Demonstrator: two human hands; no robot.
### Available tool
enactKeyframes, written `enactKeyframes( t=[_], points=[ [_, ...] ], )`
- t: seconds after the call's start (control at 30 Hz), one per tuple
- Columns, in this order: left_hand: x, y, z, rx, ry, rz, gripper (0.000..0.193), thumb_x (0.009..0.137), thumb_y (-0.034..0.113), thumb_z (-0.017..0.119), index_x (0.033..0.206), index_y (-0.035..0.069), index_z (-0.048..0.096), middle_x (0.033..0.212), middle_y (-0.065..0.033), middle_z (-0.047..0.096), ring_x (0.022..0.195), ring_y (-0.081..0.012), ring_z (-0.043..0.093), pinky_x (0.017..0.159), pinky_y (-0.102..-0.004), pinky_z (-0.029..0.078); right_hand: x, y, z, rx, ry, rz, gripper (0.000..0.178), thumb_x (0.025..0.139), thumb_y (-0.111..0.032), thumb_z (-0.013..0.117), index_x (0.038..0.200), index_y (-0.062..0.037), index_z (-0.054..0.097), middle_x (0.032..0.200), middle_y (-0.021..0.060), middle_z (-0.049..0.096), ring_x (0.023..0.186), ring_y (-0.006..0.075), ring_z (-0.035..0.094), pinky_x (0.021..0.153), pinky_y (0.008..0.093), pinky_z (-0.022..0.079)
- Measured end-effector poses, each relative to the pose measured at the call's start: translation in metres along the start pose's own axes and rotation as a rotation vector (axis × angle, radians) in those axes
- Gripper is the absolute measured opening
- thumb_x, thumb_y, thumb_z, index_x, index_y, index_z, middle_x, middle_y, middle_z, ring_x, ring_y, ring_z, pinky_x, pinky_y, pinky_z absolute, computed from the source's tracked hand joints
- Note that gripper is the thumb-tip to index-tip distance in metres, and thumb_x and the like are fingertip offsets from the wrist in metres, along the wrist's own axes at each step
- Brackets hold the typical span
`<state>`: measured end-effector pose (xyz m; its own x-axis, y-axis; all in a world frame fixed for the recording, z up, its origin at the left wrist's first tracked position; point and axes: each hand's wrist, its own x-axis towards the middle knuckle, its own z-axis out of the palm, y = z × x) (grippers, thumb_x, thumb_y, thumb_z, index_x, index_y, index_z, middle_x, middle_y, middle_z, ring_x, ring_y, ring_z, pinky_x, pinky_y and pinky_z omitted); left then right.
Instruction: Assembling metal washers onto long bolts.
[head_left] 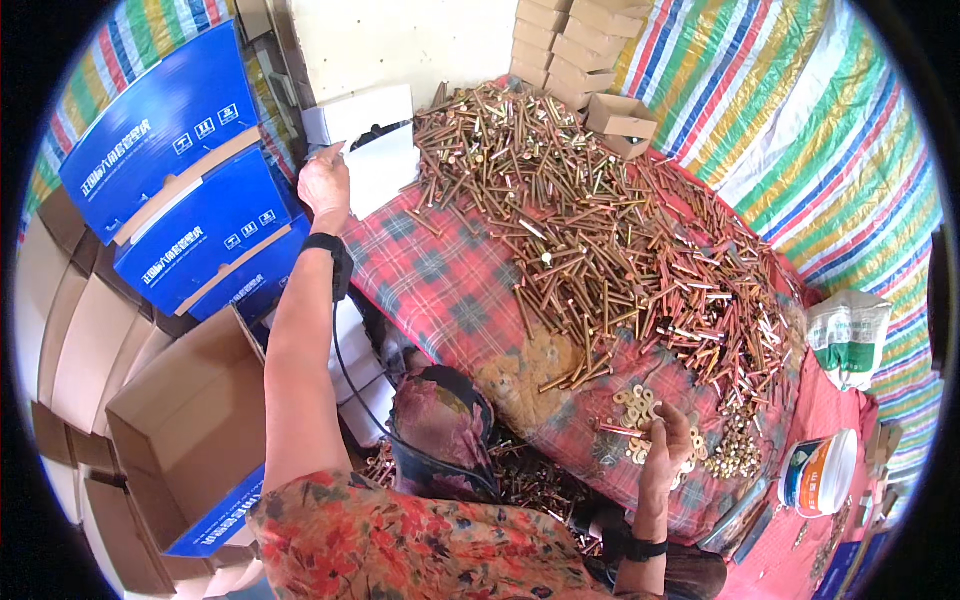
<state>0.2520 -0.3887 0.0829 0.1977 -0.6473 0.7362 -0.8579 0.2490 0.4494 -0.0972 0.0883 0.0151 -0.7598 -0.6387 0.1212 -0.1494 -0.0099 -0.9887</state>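
Note:
My left hand [325, 187] reaches far forward, its fingers curled at the near left edge of a small white cardboard box [387, 172]. That box has its lid up and a dark gap showing inside. At the lower right, my right hand [668, 450] pinches a reddish metal bolt [621, 430] between thumb and fingers. Just beneath it lie loose flat washers [634, 402], with a small heap of brassy nuts [735, 445] to their right. A large pile of long bolts [560, 210] spreads over the red plaid cloth [440, 270] beyond both hands.
Blue cartons [160, 130] stand stacked at the left, above an open brown carton [185, 430]. Small brown boxes [570, 50] are piled at the back, one box [622, 120] beside the bolts. A white bucket [817, 473] and a plastic bag [848, 335] sit at the right.

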Motion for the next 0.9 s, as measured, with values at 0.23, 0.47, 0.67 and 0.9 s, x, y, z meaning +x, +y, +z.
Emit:
enactKeyframes(
  t=[0.23,0.47,0.67,0.9],
  points=[
    [0.009,-0.012,-0.004,-0.056,-0.003,0.077,0.028,0.075,0.004,0.053,0.092,0.018,0.070,0.094,-0.0092,0.066,0.086,-0.0268,0.063,0.077,-0.0348,0.050,-0.001,0.006,0.002,0.011,0.013,0.021,0.028,0.085,0.002,0.049,0.113,0.0017,0.054,0.101,0.0078,0.059,0.074,0.0112,0.058,0.063,0.0222,0.047],
    [0.009,-0.022,0.007,-0.198,-0.056,0.071,0.026,0.075,0.005,0.053,0.090,0.015,0.071,0.096,-0.0101,0.066,0.087,-0.0263,0.063,0.079,-0.0338,0.049,-0.002,0.015,0.003,0.018,0.010,0.033,0.026,0.086,0.000,0.050,0.112,0.0017,0.055,0.099,0.0069,0.060,0.070,0.0100,0.058,0.062,0.0213,0.045],
    [0.007,-0.032,0.021,0.066,0.040,0.117,0.021,0.074,0.007,0.057,0.085,0.014,0.072,0.089,-0.0117,0.063,0.084,-0.0321,0.058,0.075,-0.0409,0.048,-0.005,0.016,0.004,-0.011,0.002,0.041,0.026,0.086,0.000,0.050,0.112,0.0017,0.055,0.100,0.0072,0.060,0.071,0.0101,0.058,0.062,0.0214,0.045],
    [0.019,-0.031,0.068,0.373,-0.024,0.123,0.011,0.068,0.006,0.059,0.073,0.000,0.067,0.086,-0.0177,0.061,0.079,-0.0328,0.060,0.072,-0.0412,0.048,-0.014,0.031,-0.004,-0.079,0.023,0.073,0.023,0.087,-0.001,0.051,0.109,0.0019,0.055,0.096,0.0066,0.060,0.072,0.0098,0.058,0.061,0.0216,0.045]
  ],
)
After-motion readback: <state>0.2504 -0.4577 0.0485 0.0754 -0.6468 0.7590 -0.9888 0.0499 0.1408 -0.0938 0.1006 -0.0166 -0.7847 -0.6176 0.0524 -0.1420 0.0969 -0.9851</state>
